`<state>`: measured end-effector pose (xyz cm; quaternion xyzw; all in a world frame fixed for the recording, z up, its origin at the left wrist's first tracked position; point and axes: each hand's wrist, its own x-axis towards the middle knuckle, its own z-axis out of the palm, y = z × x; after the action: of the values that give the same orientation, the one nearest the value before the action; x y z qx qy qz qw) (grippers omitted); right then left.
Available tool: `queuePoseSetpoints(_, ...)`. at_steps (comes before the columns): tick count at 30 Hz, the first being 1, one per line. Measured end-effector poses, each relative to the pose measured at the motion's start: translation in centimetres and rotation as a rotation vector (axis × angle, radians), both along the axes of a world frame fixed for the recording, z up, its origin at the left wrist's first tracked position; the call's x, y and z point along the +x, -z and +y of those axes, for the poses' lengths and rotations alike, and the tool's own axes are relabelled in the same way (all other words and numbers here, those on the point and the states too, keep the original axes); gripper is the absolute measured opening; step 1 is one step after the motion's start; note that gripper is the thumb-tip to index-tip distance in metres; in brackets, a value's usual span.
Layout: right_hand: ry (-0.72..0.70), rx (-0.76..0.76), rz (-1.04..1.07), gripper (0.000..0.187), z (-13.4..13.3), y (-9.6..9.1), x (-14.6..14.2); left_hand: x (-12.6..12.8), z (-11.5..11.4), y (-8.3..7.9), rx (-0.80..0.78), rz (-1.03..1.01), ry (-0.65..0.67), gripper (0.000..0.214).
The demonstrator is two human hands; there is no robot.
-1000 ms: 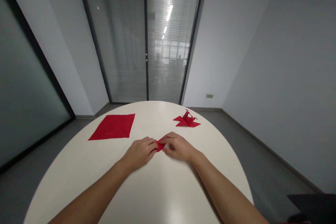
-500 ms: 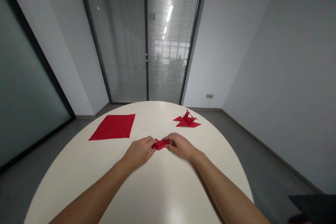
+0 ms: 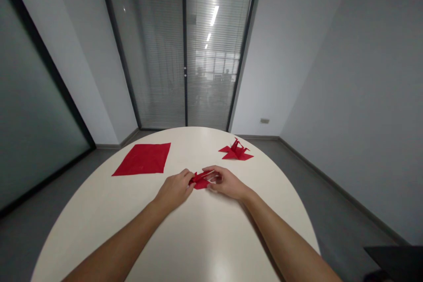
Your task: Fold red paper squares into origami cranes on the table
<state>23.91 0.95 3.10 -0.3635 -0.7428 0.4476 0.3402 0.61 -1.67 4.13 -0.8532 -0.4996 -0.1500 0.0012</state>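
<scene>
A small piece of folded red paper (image 3: 201,182) lies between my hands, low over the middle of the table. My left hand (image 3: 176,186) pinches its left end, thumb at the near side. On the other side, my right hand (image 3: 226,182) has its fingers curved around the right end, with the index finger along a raised flap and the thumb at the lower layer. The fingers cover both ends of the paper, so its full shape is hidden.
Flat red paper (image 3: 143,159) lies at the left of the round white table (image 3: 194,238). Folded red paper cranes (image 3: 236,151) sit at the back right. A dark object (image 3: 396,261) shows at the lower right. Glass doors with blinds (image 3: 158,53) stand beyond the table.
My right fingers have spread further apart, and the upper flap of the folded paper has lifted off the lower layer. My left hand keeps its pinch in nearly the same place.
</scene>
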Motion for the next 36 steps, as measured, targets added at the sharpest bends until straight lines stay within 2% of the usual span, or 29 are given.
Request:
queuePoseSetpoints(3,0.006,0.095,-0.168,0.083,-0.3,-0.7,0.7,0.0,0.0,-0.1,0.009,0.014,-0.011,0.019)
queuePoseSetpoints(5,0.015,0.152,-0.289,0.087,-0.3,-1.0,1.4,0.0,-0.1,-0.1,0.016,0.021,-0.003,0.019)
queuePoseSetpoints(9,0.026,0.188,-0.377,0.069,0.0,-0.9,2.3,-0.1,-0.1,-0.1,0.021,0.02,-0.004,0.02)
queuePoseSetpoints(13,0.046,0.229,-0.367,0.052,0.1,-0.5,2.2,-0.2,-0.2,0.1,0.031,0.0,0.008,0.023)
queuePoseSetpoints(20,0.091,0.304,-0.183,0.052,-0.3,-1.2,1.4,-0.2,-0.3,0.0,0.051,-0.024,0.03,0.035)
queuePoseSetpoints(29,0.126,0.465,-0.166,0.061,-0.7,-1.8,0.6,0.4,-0.3,0.1,0.06,-0.066,0.008,0.019)
queuePoseSetpoints(33,0.128,0.464,-0.232,0.061,-1.0,-1.9,0.4,0.4,-0.5,-0.1,0.066,-0.087,0.006,0.018)
queuePoseSetpoints(36,0.122,0.434,-0.175,0.058,-1.1,-1.9,0.2,0.4,-0.7,-0.1,0.073,-0.122,0.017,0.018)
